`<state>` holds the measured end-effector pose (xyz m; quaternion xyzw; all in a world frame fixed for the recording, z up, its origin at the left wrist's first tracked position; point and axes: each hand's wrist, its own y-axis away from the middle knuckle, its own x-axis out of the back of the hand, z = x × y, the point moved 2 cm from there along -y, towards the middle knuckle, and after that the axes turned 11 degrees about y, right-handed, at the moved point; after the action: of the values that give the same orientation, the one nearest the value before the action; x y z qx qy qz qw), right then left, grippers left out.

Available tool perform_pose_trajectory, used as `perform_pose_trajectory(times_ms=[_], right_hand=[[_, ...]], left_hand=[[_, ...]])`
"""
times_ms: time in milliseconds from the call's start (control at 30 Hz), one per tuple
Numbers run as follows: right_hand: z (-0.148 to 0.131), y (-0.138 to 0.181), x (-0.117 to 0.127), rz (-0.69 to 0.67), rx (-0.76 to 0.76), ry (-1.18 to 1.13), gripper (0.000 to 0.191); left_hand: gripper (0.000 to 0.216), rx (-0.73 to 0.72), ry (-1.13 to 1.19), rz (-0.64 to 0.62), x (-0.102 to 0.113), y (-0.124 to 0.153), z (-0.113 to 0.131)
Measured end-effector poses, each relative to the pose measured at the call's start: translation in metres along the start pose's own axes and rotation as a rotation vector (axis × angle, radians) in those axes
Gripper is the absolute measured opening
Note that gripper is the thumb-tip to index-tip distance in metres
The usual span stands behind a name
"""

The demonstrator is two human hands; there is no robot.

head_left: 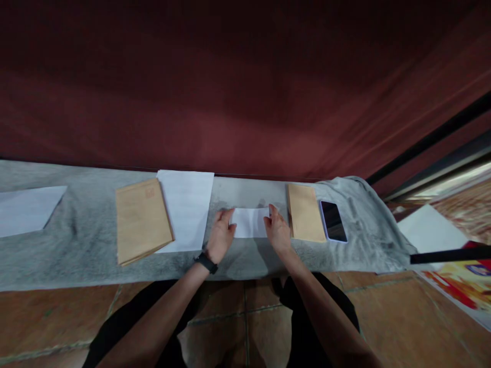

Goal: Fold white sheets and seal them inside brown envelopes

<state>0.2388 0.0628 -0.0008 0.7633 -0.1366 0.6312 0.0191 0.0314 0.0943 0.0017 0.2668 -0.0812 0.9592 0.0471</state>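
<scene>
A folded white sheet of paper [251,223] lies between my hands on the grey cloth [245,258]. My left hand [221,234] grips its left end between thumb and fingers. At the right end, my right hand [278,231] pinches the same sheet. Faint crease lines run across the paper. Left of my left hand is a stack of white paper [187,209], partly covered by a pile of brown envelopes [141,220]. Close to my right hand lies a second pile of brown envelopes [307,212].
A phone [333,221] with a dark screen rests right of the envelopes. More white paper [28,209] lies at the far left. A dark red cover [238,122] rises behind the cloth-covered surface. Dark bars and a colourful printed box [464,281] are at the right.
</scene>
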Motion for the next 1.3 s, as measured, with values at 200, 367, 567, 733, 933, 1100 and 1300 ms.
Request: perform_pose_trajectory(times_ms=[200, 367, 567, 733, 933, 1100, 1300], right_hand=[[-0.001, 0.0, 0.001, -0.004, 0.031, 0.016, 0.044], [-0.002, 0.0, 0.003, -0.021, 0.041, 0.052, 0.04], [-0.002, 0.001, 0.004, -0.036, 0.057, 0.114, 0.037], [-0.002, 0.002, 0.003, -0.023, 0.07, 0.107, 0.036], [-0.005, 0.002, 0.006, -0.029, 0.072, 0.128, 0.038], [-0.009, 0.005, 0.009, -0.034, 0.067, 0.178, 0.039], [-0.012, 0.011, 0.011, 0.013, 0.083, 0.21, 0.039]], left_hand=[[0.042, -0.04, -0.13, -0.048, -0.002, 0.005, 0.006], [0.037, -0.015, -0.284, -0.129, -0.002, 0.012, 0.017], [0.037, -0.143, -0.542, -0.141, -0.002, 0.018, 0.026], [0.039, -0.274, -0.467, -0.153, -0.012, 0.024, 0.022], [0.052, -0.412, -0.423, -0.25, -0.037, 0.044, 0.021], [0.065, -0.431, -0.455, -0.252, -0.043, 0.054, 0.022], [0.066, -0.373, -0.454, -0.205, -0.042, 0.053, 0.019]])
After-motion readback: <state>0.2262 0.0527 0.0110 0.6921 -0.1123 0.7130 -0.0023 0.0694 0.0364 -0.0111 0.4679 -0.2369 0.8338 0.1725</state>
